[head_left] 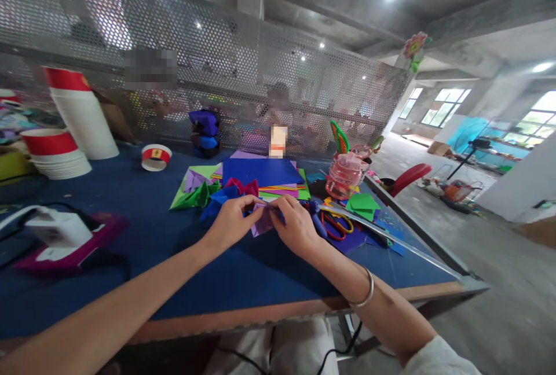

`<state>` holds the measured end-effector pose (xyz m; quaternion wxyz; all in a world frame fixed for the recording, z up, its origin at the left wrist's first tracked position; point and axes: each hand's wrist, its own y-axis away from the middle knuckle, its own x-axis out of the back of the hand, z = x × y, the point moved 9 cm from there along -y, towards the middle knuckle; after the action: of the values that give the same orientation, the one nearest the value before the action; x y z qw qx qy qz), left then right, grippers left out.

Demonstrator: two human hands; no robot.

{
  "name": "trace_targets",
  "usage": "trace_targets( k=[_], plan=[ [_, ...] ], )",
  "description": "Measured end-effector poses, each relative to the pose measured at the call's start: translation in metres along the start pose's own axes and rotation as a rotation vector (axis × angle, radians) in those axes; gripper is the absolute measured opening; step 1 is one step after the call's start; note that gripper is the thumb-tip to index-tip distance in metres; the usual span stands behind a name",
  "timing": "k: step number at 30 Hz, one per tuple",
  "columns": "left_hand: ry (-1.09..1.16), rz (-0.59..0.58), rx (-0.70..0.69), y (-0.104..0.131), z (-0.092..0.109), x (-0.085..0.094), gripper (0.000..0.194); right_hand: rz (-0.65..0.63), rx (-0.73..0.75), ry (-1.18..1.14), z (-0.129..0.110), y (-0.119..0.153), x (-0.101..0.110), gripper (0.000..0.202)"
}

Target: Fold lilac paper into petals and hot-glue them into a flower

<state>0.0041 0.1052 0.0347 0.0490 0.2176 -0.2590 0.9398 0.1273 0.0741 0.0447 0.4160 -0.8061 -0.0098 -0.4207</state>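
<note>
A small folded piece of purple paper (262, 223) is pinched between my two hands above the blue tabletop. My left hand (234, 220) grips its left side with thumb and fingers pressed together. On the other side my right hand (295, 225) has its fingers closed at the paper's upper edge, partly hiding it. Just beyond lie folded paper shapes: a green one (197, 197), a blue one (221, 200) and a dark pink one (243, 187). Behind them is a stack of coloured sheets topped by a blue sheet (263, 172).
Scissors (336, 227) and a long clear strip (391, 239) lie right of my hands. A pink jar (343, 175) stands behind them, near green paper (362, 206). Stacked paper cups (82, 114) and a power strip (72, 247) are at the left. A perforated metal screen (243, 85) backs the table.
</note>
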Motion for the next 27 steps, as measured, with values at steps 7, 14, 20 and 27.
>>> trace_targets(
  k=[7, 14, 20, 27],
  plan=[
    [-0.009, 0.023, -0.051, 0.000, 0.009, 0.003, 0.021, 0.036, 0.042, 0.062, -0.008, 0.001, 0.007, 0.020],
    [-0.072, -0.004, -0.093, 0.006, 0.021, 0.000, 0.021, 0.068, -0.047, -0.118, -0.004, -0.001, 0.018, 0.017],
    [-0.054, -0.036, -0.083, 0.004, 0.020, 0.000, 0.024, 0.060, -0.167, -0.240, 0.009, -0.003, 0.016, 0.018],
    [0.137, -0.084, 0.090, -0.006, -0.011, -0.003, 0.029, -0.044, -0.089, -0.182, -0.028, 0.014, 0.036, 0.020]
  ],
)
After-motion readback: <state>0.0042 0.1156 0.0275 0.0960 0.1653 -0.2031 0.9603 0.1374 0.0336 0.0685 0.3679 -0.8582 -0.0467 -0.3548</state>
